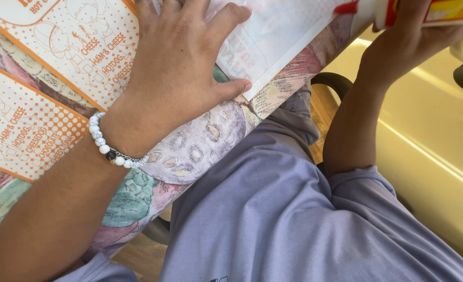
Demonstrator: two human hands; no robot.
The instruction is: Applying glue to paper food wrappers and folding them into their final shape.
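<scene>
My left hand [176, 62] lies flat with fingers spread on a white paper sheet [278, 36] and an orange-and-white printed paper piece [80, 47] on the table. A white bead bracelet [109, 146] circles that wrist. My right hand [414, 31] is at the top right, wrapped around a white bottle with a red tip and a red-and-yellow label [377, 10], its nozzle pointing toward the white sheet's edge.
A second orange-and-white printed piece [17, 130] lies at the left. The table wears a cloth with a pastel pattern [200, 146]. My grey-purple shirt [273, 209] fills the lower middle. A yellowish floor [435, 136] shows at right, wooden seat [322, 112] beneath.
</scene>
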